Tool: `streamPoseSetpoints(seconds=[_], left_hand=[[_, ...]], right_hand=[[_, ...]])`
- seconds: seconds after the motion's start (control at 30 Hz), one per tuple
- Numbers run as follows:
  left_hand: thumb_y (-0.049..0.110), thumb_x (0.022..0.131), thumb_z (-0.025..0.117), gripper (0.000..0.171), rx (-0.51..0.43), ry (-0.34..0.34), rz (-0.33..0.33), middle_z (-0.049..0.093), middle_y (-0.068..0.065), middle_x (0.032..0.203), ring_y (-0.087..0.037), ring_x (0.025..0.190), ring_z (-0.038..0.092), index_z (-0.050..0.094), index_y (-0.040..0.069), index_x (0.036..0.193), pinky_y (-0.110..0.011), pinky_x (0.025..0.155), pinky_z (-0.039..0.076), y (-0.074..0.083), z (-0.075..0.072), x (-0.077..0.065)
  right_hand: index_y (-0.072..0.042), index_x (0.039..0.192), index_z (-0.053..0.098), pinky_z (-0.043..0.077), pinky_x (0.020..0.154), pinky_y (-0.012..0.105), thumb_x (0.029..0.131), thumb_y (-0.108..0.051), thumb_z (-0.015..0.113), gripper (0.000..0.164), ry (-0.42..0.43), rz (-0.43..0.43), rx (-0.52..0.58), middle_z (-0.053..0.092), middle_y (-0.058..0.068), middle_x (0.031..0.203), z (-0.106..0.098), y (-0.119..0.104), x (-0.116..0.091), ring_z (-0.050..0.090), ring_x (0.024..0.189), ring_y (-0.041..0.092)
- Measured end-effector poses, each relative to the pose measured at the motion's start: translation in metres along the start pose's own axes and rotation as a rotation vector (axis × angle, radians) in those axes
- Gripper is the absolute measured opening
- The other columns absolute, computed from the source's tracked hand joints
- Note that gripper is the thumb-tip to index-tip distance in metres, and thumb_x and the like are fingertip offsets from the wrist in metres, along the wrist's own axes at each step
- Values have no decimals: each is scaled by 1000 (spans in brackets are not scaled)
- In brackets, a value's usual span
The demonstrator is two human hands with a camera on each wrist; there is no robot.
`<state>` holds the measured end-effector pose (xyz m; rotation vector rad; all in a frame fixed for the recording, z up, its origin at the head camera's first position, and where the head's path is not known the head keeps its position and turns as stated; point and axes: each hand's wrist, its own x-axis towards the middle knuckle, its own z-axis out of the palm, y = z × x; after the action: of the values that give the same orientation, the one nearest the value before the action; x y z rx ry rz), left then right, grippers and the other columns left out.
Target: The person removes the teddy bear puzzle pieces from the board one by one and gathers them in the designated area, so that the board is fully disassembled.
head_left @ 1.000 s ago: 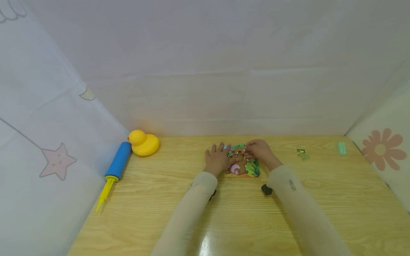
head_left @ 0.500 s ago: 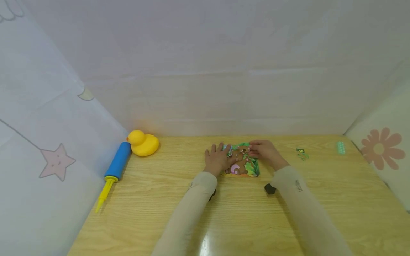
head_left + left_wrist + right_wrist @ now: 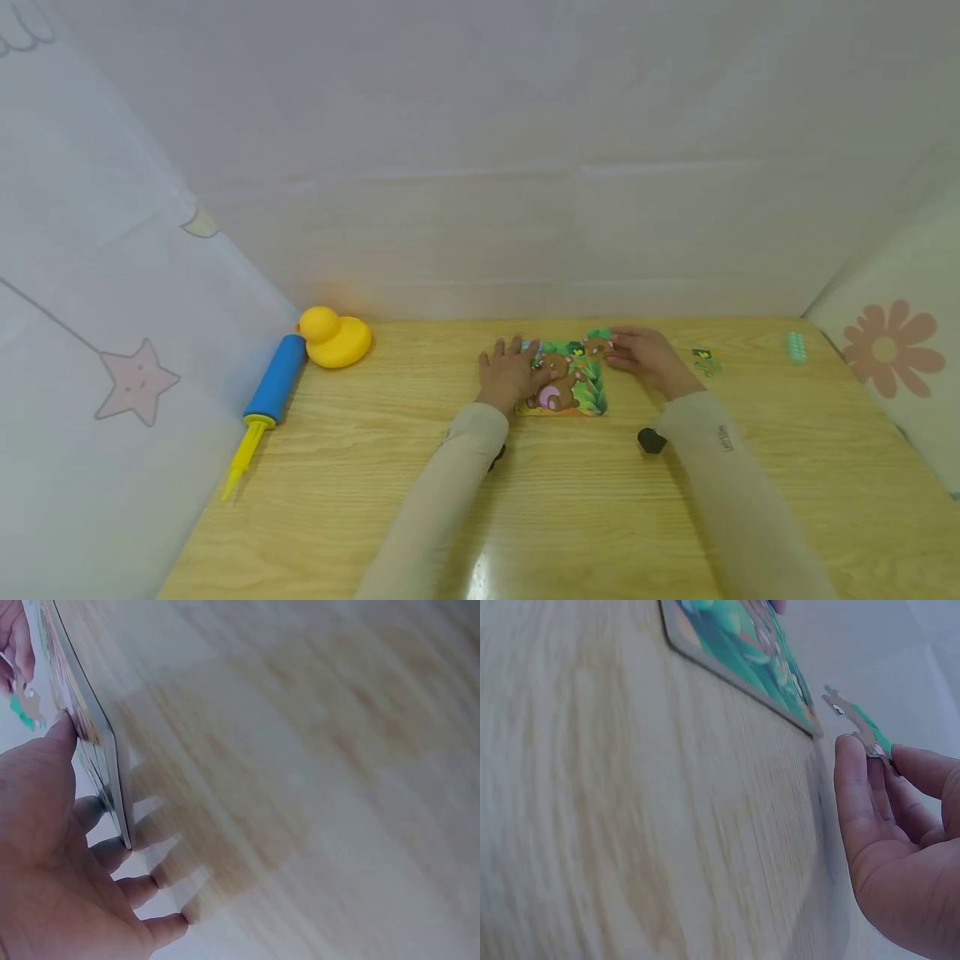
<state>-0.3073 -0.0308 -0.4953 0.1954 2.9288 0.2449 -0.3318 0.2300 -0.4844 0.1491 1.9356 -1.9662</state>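
Observation:
A jigsaw puzzle board [image 3: 557, 397] with a brown bear picture lies flat on the table. My left hand [image 3: 507, 375] rests over its left side, fingers spread. In the left wrist view, the thumb [image 3: 63, 733] touches the board's face, while other fingertips reach past its edge onto the table. Just off the upper right corner, my right hand [image 3: 651, 358] pinches a brown and green puzzle piece [image 3: 597, 343] between thumb and fingers. The right wrist view shows that piece [image 3: 861, 726] raised above the table, beside the board's edge [image 3: 742, 694].
Small loose pieces [image 3: 705, 360] lie to the right of the hands. Farther right is a pale green bumpy block [image 3: 797, 347]. On the left are a yellow rubber duck [image 3: 335, 337] and a blue and yellow hand pump [image 3: 264, 408]. White cloth walls [image 3: 480, 242] surround the table [image 3: 570, 517].
My right hand has drawn the puzzle piece away from the board's upper right, moving right. A dark patch with yellow now shows where it was. The left hand stays in place.

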Motion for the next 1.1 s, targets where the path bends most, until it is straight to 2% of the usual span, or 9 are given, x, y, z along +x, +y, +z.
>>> streamPoseSetpoints(seconds=[0.2, 0.43, 0.77, 0.97, 1.1], left_hand=[[72, 95, 47, 76, -37, -9, -2, 20, 2, 171, -33, 158, 16, 26, 40, 161, -64, 124, 18, 0, 4, 3], [74, 94, 46, 78, -5, -28, -12, 19, 3, 171, -32, 159, 15, 24, 41, 161, -65, 124, 19, -1, 4, 8], [70, 96, 48, 75, -23, 1, -10, 22, 1, 170, -33, 158, 18, 28, 38, 161, -64, 123, 20, 1, -1, 2], [69, 96, 49, 74, -13, 25, -5, 26, 1, 169, -32, 157, 21, 30, 37, 160, -64, 122, 22, 2, -2, 0], [69, 96, 48, 73, 6, 39, 1, 29, 0, 168, -32, 156, 24, 32, 36, 160, -64, 121, 26, 3, -3, -3]], right_hand=[[7, 156, 29, 57, 96, 26, 108, -12, 48, 55, 25, 14, 27, 67, -2, 103, -22, 2, -5, 71, 92, 6], [9, 156, 26, 58, 92, 23, 108, -12, 46, 56, 37, 33, 2, 67, -6, 96, -40, 3, -12, 69, 88, 4], [8, 156, 25, 58, 95, 25, 109, -15, 45, 56, 43, 40, -47, 67, -5, 102, -68, -3, -23, 72, 91, 6], [9, 156, 25, 57, 95, 24, 110, -18, 42, 56, 64, 59, -96, 66, -2, 103, -75, -1, -28, 71, 90, 4], [9, 156, 25, 58, 95, 26, 110, -17, 42, 56, 77, 73, -85, 67, -3, 101, -77, 0, -31, 72, 89, 5]])
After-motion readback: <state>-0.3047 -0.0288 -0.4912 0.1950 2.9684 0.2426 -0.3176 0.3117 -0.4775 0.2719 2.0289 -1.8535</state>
